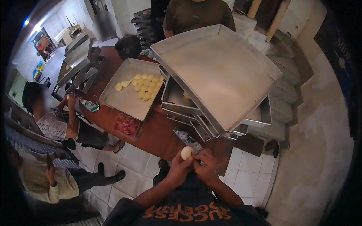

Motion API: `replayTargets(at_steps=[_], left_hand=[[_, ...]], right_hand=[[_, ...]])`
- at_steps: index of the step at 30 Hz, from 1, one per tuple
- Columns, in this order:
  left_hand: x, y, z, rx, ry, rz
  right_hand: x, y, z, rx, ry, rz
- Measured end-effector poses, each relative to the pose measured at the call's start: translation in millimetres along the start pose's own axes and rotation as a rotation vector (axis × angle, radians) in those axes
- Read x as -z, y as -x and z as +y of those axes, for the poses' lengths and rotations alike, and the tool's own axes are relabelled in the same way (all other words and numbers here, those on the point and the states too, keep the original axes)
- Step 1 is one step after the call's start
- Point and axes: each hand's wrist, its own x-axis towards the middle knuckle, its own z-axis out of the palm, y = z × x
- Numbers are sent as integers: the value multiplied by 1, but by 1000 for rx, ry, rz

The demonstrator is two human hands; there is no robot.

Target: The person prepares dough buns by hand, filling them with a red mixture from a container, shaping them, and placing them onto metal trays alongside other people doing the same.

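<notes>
A pale, round dough ball (186,152) is held above the table's near edge, in front of my body. My left hand (178,171) is closed around its lower left side, with the thumb against it. Curled at the ball's right edge are the fingers of my right hand (206,162), pinching there; the fingertips are partly hidden. Just beyond the hands lies a green and white plastic packet (187,138) on the brown table (152,141). To the left, a clear tub (126,124) contains reddish-pink pieces. Several yellow dough balls (145,87) sit close together in a shallow metal tray (112,97).
A large flat tray (218,71) tops a skewed stack of metal trays (181,107) at the right, its corner jutting toward me. A dark bucket (128,47) stands at the back. One person (200,17) is behind the stack; another (56,122) works at the left side.
</notes>
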Motion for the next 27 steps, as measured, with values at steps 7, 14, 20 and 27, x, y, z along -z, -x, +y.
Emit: replayTargets(at_steps=[7,14,20,27], left_hand=[[46,-14,48,-108,-143,37],[108,-14,130,26,-196,35],[140,-18,161,29,-99,30],[168,-20,209,-326,-870,-275]], right_hand=[[-64,-31,-31,-52,48,121],[-152,-51,-36,203,208,141],[-197,-67,-50,174,299,161],[-184,-66,-83,-16,108,41]])
